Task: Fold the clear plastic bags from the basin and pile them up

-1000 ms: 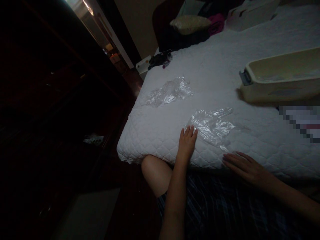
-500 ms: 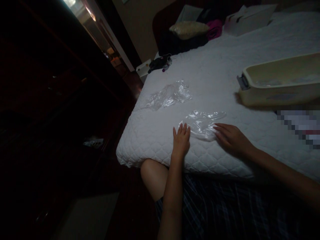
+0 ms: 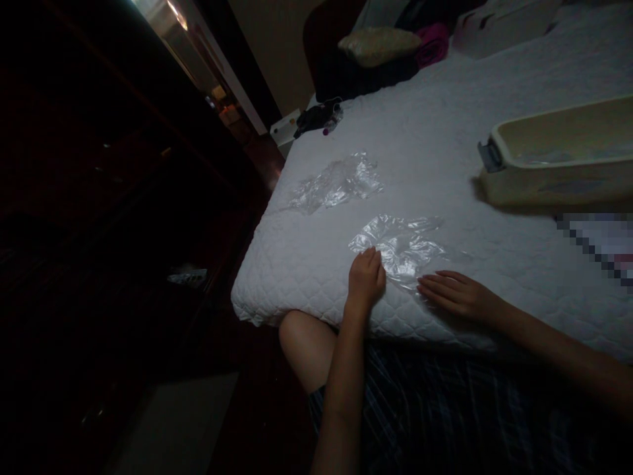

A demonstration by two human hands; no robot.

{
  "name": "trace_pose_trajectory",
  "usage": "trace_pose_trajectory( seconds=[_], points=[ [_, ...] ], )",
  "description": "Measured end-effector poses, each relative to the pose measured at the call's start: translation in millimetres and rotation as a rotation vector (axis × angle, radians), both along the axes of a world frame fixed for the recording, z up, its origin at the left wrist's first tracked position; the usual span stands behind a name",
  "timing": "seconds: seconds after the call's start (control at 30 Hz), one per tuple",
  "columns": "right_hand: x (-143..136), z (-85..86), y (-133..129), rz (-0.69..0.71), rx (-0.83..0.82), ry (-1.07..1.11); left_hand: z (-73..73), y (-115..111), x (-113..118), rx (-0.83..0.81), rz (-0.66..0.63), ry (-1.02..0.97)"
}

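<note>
A thin, crumpled clear plastic bag (image 3: 403, 244) lies spread on the white quilted bed cover (image 3: 306, 277) in front of me. My left hand (image 3: 366, 277) is at its near left edge, the fingers bent and drawn together on the plastic. At the near right edge, my right hand (image 3: 452, 293) lies flat with its fingers stretched out, the tips touching the film. Farther off to the left rests a second wrinkled sheet of clear plastic (image 3: 339, 181), which neither hand touches.
A cream plastic bin (image 3: 558, 185) with a grey latch stands at the right, clear film inside. Along the far side are a pale pillow (image 3: 380, 46), a rolled magenta cloth (image 3: 432, 45) and a white box (image 3: 504, 30). The bed's left edge drops to a dark floor.
My left hand's spread fingers have drawn together on the plastic. My right hand has moved nearer to me and flattened. The near bag is spread wider toward its left and near sides.
</note>
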State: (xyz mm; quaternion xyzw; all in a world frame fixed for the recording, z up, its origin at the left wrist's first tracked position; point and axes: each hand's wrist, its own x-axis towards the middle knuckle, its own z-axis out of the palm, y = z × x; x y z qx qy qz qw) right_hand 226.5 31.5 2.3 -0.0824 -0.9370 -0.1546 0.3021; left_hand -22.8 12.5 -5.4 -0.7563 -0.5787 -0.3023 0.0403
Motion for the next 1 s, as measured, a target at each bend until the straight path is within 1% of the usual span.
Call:
trace_pose_trajectory(
  seconds=[0.1, 0.23, 0.37, 0.43, 0.5, 0.6, 0.67, 0.77, 0.83, 0.93, 1.0],
  points=[
    [2.7, -5.9, -12.4, 0.023, -0.018, -0.049, -0.9, -0.3, 1.5, -0.028, 0.019, 0.036],
    [10.2, -18.2, -23.7, -0.037, -0.191, -0.102, 2.0, -1.7, 2.0, -0.08, 0.033, 0.122],
    [20.5, -22.4, -21.4, -0.067, -0.34, -0.103, 5.9, -3.2, 2.9, -0.124, 0.041, 0.185],
    [23.4, -19.2, -17.0, -0.102, -0.439, -0.031, 6.0, -3.0, 3.1, -0.133, 0.046, 0.191],
    [22.8, -12.7, -12.8, -0.166, -0.585, 0.058, 4.8, -2.2, 3.1, -0.134, 0.057, 0.187],
    [14.1, 0.3, -8.7, -0.294, -0.809, 0.179, 2.4, -1.1, 2.8, -0.136, 0.069, 0.18],
    [4.1, 7.5, -6.8, -0.377, -0.889, 0.248, 1.7, -1.1, 2.7, -0.136, 0.069, 0.177],
    [-11.9, 11.7, -3.2, -0.486, -0.882, 0.313, 2.3, -2.5, 2.5, -0.128, 0.06, 0.165],
    [-20.2, 10.4, -0.4, -0.53, -0.848, 0.288, 3.4, -3.6, 2.4, -0.128, 0.054, 0.15],
    [-26.8, 6.5, 2.1, -0.555, -0.814, 0.231, 5.3, -4.8, 2.2, -0.133, 0.05, 0.124],
    [-28.3, 5.4, 2.1, -0.552, -0.798, 0.24, 6.2, -5.1, 2.1, -0.118, 0.058, 0.104]
  ],
)
